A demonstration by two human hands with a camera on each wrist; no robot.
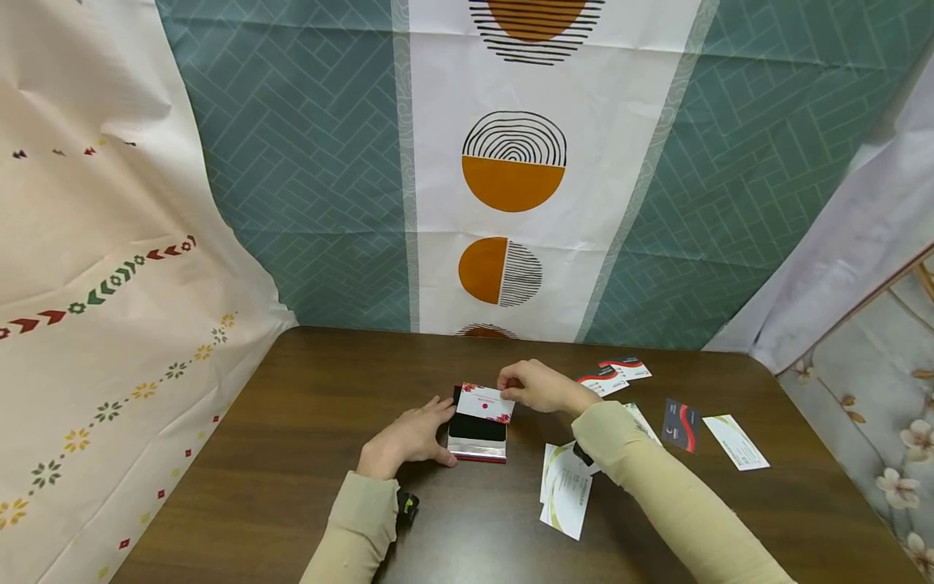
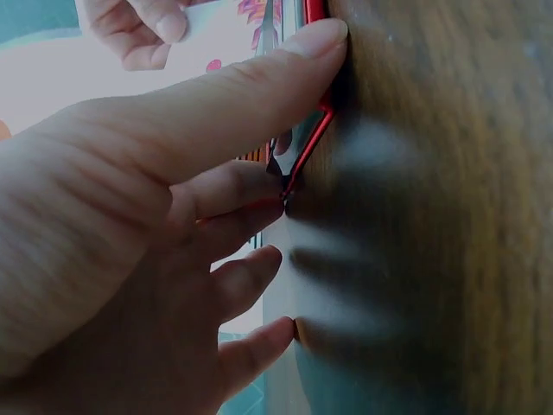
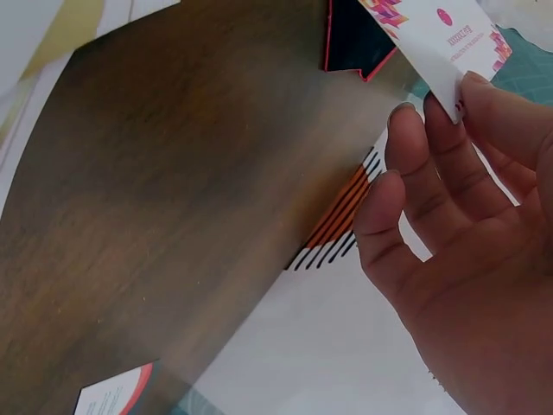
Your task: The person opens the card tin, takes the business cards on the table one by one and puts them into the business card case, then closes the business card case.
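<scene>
One thin white rectangular card printed with pink-red flowers is pinched at its right end between the thumb and fingers of the right hand. It hangs over the far part of an open, black-lined card case with a silvery band and red edge; whether its far end touches the lining I cannot tell. The left hand holds the case by its left side, thumb at the near corner, fingertips farther up that side.

The card should handle as very light and fairly stiff, bending if squeezed, and probably smooth enough to slip; a short edge or corner is the sensible place to take it, leaving the other end free. The case looks rigid and light, likely to slide unless steadied by its side edges.

Just right of the case, overlapping white cards with gold-green curves lie on the dark brown wooden table. Farther right are a dark grey card with a red wave and a white card with an olive-green corner.
</scene>
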